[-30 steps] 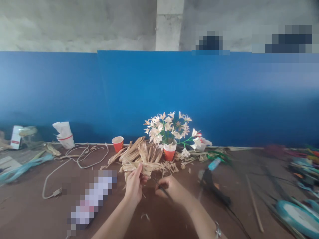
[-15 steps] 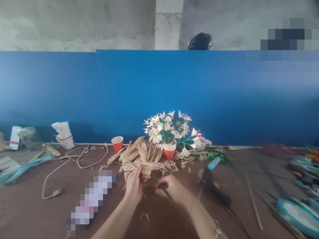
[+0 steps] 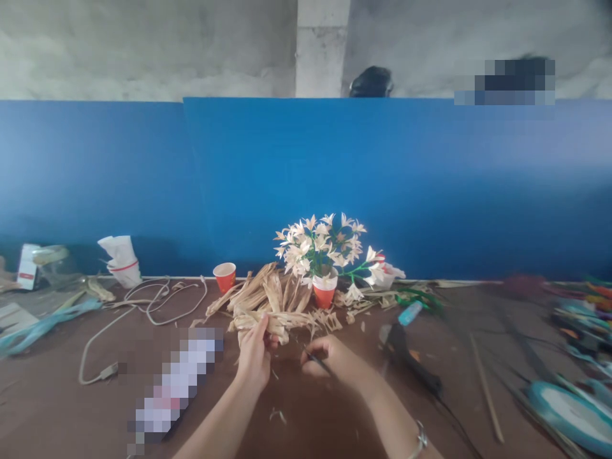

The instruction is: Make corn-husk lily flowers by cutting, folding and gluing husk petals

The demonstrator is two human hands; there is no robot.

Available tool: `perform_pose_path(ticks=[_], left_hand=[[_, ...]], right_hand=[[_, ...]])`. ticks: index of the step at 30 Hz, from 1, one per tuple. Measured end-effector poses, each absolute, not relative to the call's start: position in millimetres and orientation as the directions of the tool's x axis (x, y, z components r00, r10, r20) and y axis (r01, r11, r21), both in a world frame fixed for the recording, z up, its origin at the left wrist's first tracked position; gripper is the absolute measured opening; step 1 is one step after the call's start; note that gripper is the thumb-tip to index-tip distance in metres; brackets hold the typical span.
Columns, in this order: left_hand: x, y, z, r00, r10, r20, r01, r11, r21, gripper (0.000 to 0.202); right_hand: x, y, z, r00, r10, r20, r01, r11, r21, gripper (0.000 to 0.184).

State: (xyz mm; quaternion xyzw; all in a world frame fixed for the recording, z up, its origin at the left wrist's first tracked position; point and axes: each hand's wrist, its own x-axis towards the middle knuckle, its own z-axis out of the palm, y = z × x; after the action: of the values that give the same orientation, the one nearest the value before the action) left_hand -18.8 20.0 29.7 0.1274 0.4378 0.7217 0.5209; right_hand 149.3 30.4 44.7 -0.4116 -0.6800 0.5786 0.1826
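Observation:
My left hand (image 3: 253,357) is closed on a strip of dried husk at the near edge of a pile of dried husks (image 3: 270,299) on the brown table (image 3: 71,408). A thin dark tool (image 3: 313,358), perhaps small scissors, sits in the closed fingers of my right hand (image 3: 329,360), its tip pointing toward the husk. Just behind the pile, a red paper cup (image 3: 324,294) holds a bunch of cream paper flowers (image 3: 322,245).
A second red cup (image 3: 224,276) stands at the back beside a looped white cable (image 3: 153,299). A black glue gun (image 3: 408,357) lies to the right, a thin wooden stick (image 3: 485,389) beyond it. White cups (image 3: 123,261) stand far left. A blue partition (image 3: 306,185) backs the table.
Both hands have shifted slightly up and forward toward the husk pile; the grips are unchanged. A person's head behind the partition has moved left.

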Motion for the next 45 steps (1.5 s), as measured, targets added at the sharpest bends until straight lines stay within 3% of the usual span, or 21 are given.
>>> perform_pose_path(ticks=[10,16,19,27,34,40,45], left_hand=[[-28.4,22.8,28.2,-0.405,0.907,-0.113,-0.378,-0.054,0.924,0.035],[-18.9,20.4,23.1,-0.260,0.959,-0.111,-0.317,0.024,0.948,0.040],[-11.8,16.8,20.9,-0.174,0.980,-0.099,-0.280,0.047,0.959,0.041],[-7.2,13.9,18.8,-0.110,0.990,-0.090,-0.279,0.057,0.959,0.039],[-3.7,10.9,19.3,-0.128,0.983,-0.134,-0.432,0.067,0.899,0.034],[-12.4,12.8,21.8,0.014,0.991,-0.129,-0.458,0.121,0.881,0.027],[-17.0,16.7,20.0,-0.011,0.992,-0.129,-0.450,0.110,0.886,0.027]], right_hand=[[163.1,36.4,43.6,-0.619,0.767,-0.167,0.181,-0.067,-0.981,0.018],[137.7,38.0,28.6,-0.352,0.935,0.049,-0.045,0.035,-0.998,0.033],[127.3,38.0,17.7,-0.277,0.961,-0.009,-0.117,-0.043,-0.992,0.034],[124.6,41.5,9.1,-0.252,0.965,-0.075,-0.173,-0.121,-0.977,0.037],[125.3,31.9,26.4,-0.334,0.937,-0.102,-0.188,-0.173,-0.967,0.037],[130.2,32.3,30.3,-0.322,0.945,-0.051,-0.176,-0.112,-0.978,0.035],[133.8,33.6,35.4,-0.395,0.919,-0.008,-0.091,-0.048,-0.995,0.030]])
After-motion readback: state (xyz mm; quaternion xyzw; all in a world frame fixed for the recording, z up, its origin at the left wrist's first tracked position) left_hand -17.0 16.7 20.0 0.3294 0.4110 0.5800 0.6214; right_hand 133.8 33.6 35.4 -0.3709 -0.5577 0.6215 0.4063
